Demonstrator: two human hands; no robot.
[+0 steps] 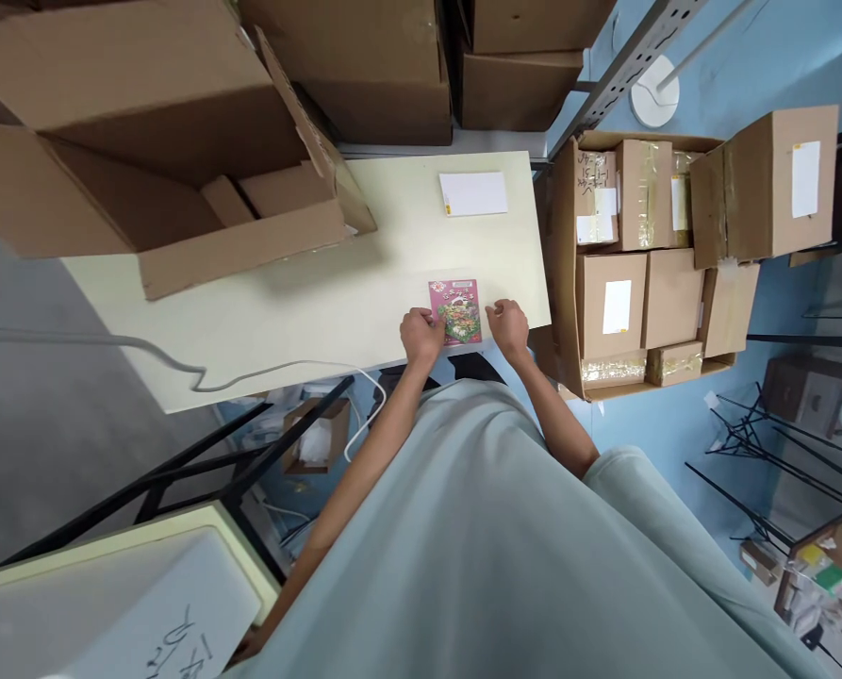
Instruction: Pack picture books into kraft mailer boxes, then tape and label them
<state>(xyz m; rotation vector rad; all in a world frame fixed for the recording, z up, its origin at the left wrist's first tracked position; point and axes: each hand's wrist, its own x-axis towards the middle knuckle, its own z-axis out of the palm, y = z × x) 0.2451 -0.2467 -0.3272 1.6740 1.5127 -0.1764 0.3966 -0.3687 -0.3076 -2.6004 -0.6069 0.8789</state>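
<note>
A small pink printed packet (456, 309) lies flat near the front edge of the pale table (307, 292). My left hand (421, 335) is curled at the packet's left edge, its fingers closed and touching it. Just to the packet's right rests my right hand (508, 325) on the table, fingers bent inward; I cannot make out anything in it. A white card (472, 193) lies farther back on the table.
A large open cardboard box (158, 141) covers the table's left rear. More boxes (392, 66) stand behind. To the right, an open carton (639, 264) holds several smaller boxes. A white cable (265, 372) crosses the table's front edge. Black metal racks (767, 462) stand at the lower right.
</note>
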